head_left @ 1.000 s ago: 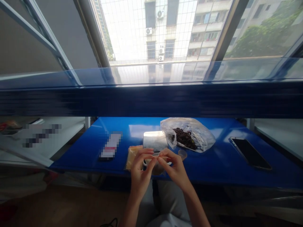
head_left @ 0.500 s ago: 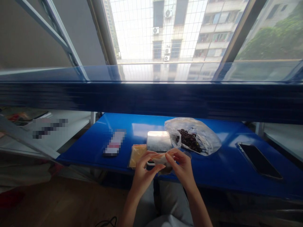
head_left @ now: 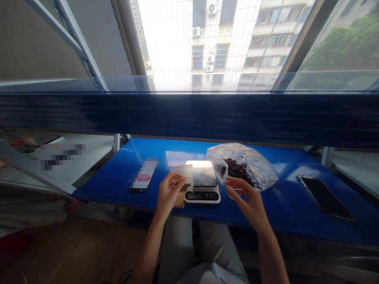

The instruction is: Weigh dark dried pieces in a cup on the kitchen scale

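Observation:
My left hand [head_left: 168,193] pinches a small pale filter pouch [head_left: 187,173], which hangs at the left edge of the white kitchen scale [head_left: 217,197]. Dark bits show through the pouch's lower part. Right of the scale, my right hand [head_left: 247,201] is raised with thumb and fingers apart, and I see nothing held in it. Just beyond those fingers lies an open clear plastic bag [head_left: 266,169] with dark dried pieces [head_left: 235,167] inside. Partly hidden under my left hand is a yellowish packet [head_left: 179,202].
The blue table [head_left: 118,173] also carries a phone [head_left: 324,197] on the right and a phone-like object [head_left: 145,175], partly pixelated, on the left. A dark blue beam [head_left: 189,118] runs across above the table's far edge. White shelves [head_left: 97,152] stand at the left.
My hands have parted. The left has moved left with the pouch; the right has let go of it and moved right towards the plastic bag. The scale's front now shows.

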Motion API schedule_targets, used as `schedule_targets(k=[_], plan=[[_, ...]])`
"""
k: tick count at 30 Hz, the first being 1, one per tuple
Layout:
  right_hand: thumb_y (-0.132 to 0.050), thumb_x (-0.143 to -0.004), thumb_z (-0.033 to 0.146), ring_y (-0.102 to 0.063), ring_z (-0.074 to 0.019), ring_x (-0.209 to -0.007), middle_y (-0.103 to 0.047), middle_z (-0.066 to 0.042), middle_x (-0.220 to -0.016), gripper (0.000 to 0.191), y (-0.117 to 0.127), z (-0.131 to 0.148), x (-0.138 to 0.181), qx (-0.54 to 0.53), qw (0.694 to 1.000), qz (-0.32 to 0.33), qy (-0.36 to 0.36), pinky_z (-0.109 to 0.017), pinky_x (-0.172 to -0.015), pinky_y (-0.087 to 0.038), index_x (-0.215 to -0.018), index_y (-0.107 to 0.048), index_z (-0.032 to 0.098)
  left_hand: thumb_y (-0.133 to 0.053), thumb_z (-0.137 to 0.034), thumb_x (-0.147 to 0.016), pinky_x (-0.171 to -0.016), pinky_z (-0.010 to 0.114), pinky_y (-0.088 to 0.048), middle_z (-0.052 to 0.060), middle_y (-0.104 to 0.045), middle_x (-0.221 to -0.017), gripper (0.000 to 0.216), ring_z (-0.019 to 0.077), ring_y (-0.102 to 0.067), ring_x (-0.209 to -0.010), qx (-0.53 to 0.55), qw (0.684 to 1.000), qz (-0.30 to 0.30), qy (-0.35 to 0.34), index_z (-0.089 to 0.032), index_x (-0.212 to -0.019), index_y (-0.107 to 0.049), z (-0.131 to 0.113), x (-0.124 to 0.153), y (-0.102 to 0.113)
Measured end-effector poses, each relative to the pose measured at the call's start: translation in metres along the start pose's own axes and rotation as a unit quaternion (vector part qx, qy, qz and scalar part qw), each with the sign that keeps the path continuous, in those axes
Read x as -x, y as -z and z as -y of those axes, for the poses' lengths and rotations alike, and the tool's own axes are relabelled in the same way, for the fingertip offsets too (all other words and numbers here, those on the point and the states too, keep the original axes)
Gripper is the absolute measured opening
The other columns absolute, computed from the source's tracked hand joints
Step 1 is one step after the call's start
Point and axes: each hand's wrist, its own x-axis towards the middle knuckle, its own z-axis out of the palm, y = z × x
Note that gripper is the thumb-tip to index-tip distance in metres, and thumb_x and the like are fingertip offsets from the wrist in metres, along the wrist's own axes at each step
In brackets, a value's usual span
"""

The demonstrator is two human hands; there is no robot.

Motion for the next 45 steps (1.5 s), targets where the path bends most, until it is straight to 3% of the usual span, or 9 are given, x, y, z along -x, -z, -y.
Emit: schedule_targets(k=[7, 11, 14, 20, 27, 32, 38, 40, 45], plan=[[-0.069, -0.071, 0.050, -0.055, -0.0315, -0.113, -0.062, -0.011, -0.117, 0.047, 0.030, -0.043, 0.001, 0.186, 0.982, -0.002, 0.028, -0.049, -0.096, -0.044, -0.108, -0.065, 0.023, -0.063, -0.045, -0.075, -0.066, 0.027, -0.049, 0.005, -0.066, -0.078, 0.031, 0.0176, -0.064, -0.074, -0.118, 0.992, -0.043, -0.025, -0.017, -0.086, -0.062, 0.034, -0.065, 0.018], [-0.072, -0.067, 0.050, -0.051, -0.0314, -0.120, -0.055, -0.012, -0.129, 0.073, 0.032, -0.041, 0.007, 0.219, 0.975, 0.028, 0.010, -0.048, -0.099, -0.043, -0.131, -0.048, 0.023, -0.061, -0.042, -0.076, -0.061, 0.029, -0.048, 0.005, -0.067, -0.074, 0.034, 0.0208, -0.065, -0.070, -0.156, 0.988, -0.008, 0.016, -0.017, -0.100, -0.058, 0.062, -0.084, 0.016], [-0.070, -0.070, 0.049, -0.048, -0.0303, -0.124, -0.051, -0.011, -0.134, 0.074, 0.032, -0.038, 0.009, 0.226, 0.973, 0.046, 0.001, -0.047, -0.101, -0.042, -0.134, -0.043, 0.025, -0.062, -0.038, -0.076, -0.066, 0.031, -0.047, 0.005, -0.067, -0.073, 0.042, 0.0231, -0.065, -0.074, -0.210, 0.977, 0.022, 0.010, -0.017, -0.111, -0.053, 0.074, -0.093, 0.016], [-0.064, -0.077, 0.041, -0.052, -0.0302, -0.120, -0.054, -0.013, -0.130, 0.063, 0.032, -0.047, 0.005, 0.241, 0.970, 0.028, 0.015, -0.046, -0.096, -0.045, -0.134, -0.044, 0.023, -0.069, -0.043, -0.069, -0.088, 0.041, -0.042, 0.016, -0.056, -0.121, 0.077, 0.0260, -0.060, -0.096, -0.296, 0.955, 0.017, -0.028, -0.017, -0.134, -0.035, 0.082, -0.097, 0.014], [-0.044, -0.088, 0.032, -0.061, -0.0267, -0.104, -0.064, -0.012, -0.111, 0.040, 0.020, -0.066, -0.003, 0.250, 0.968, -0.010, 0.017, -0.045, -0.086, -0.050, -0.126, -0.051, 0.022, -0.051, -0.037, -0.084, -0.087, 0.037, -0.045, 0.013, -0.060, -0.113, 0.031, 0.0245, -0.057, -0.100, -0.221, 0.974, -0.011, -0.042, -0.019, -0.108, -0.058, 0.082, -0.099, 0.006], [-0.050, -0.086, 0.039, -0.063, -0.0268, -0.097, -0.065, -0.011, -0.107, 0.044, 0.021, -0.044, -0.004, 0.265, 0.964, -0.030, 0.014, -0.043, -0.081, -0.051, -0.127, -0.050, 0.024, -0.049, -0.034, -0.083, -0.082, 0.034, -0.047, 0.010, -0.066, -0.103, 0.025, 0.0229, -0.061, -0.095, -0.169, 0.985, 0.001, -0.034, -0.019, -0.098, -0.062, 0.082, -0.104, 0.006], [-0.062, -0.081, 0.039, -0.063, -0.0222, -0.090, -0.064, -0.009, -0.103, 0.042, -0.016, -0.005, -0.013, 0.146, 0.985, 0.018, 0.084, -0.037, -0.079, -0.051, -0.119, -0.055, 0.022, -0.032, -0.041, -0.088, -0.082, 0.037, -0.044, 0.008, -0.069, -0.083, 0.040, 0.0244, -0.062, -0.088, -0.193, 0.981, 0.026, -0.016, -0.020, -0.084, -0.065, 0.083, -0.110, 0.007], [-0.059, -0.083, 0.034, -0.062, -0.0214, -0.092, -0.062, -0.008, -0.106, 0.037, -0.034, -0.004, -0.025, 0.120, 0.985, 0.063, 0.111, -0.036, -0.079, -0.051, -0.119, -0.055, 0.024, -0.030, -0.041, -0.088, -0.082, 0.036, -0.044, 0.009, -0.069, -0.087, 0.041, 0.0237, -0.061, -0.089, -0.172, 0.985, 0.013, -0.014, -0.020, -0.087, -0.065, 0.084, -0.112, 0.007], [-0.052, -0.085, 0.023, -0.058, -0.0233, -0.099, -0.058, -0.009, -0.108, 0.030, -0.065, -0.020, -0.056, 0.156, 0.974, 0.071, 0.145, -0.042, -0.088, -0.047, -0.114, -0.058, 0.023, -0.033, -0.042, -0.086, -0.083, 0.034, -0.045, 0.009, -0.068, -0.095, 0.038, 0.0223, -0.061, -0.091, -0.144, 0.989, 0.003, -0.010, -0.019, -0.088, -0.063, 0.090, -0.116, 0.008]])
